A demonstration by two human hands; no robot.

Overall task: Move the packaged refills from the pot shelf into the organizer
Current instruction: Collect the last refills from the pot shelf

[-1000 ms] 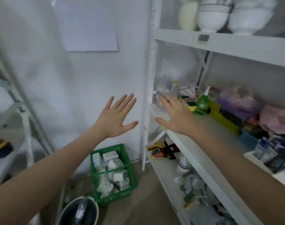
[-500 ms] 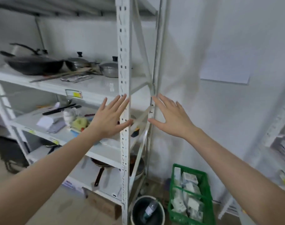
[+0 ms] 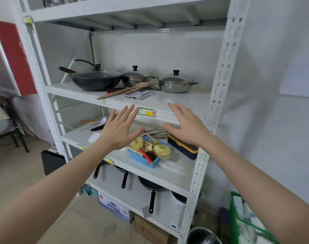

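White pot shelf holds three lidded pots, refill packets; both hands spread empty.

two hands, three lidded pots, four skillets

White metal rack: pot shelf bearing a black wok, two lidded steel pots, wooden spatulas and packaged refills; lower shelf carrying a blue basket.
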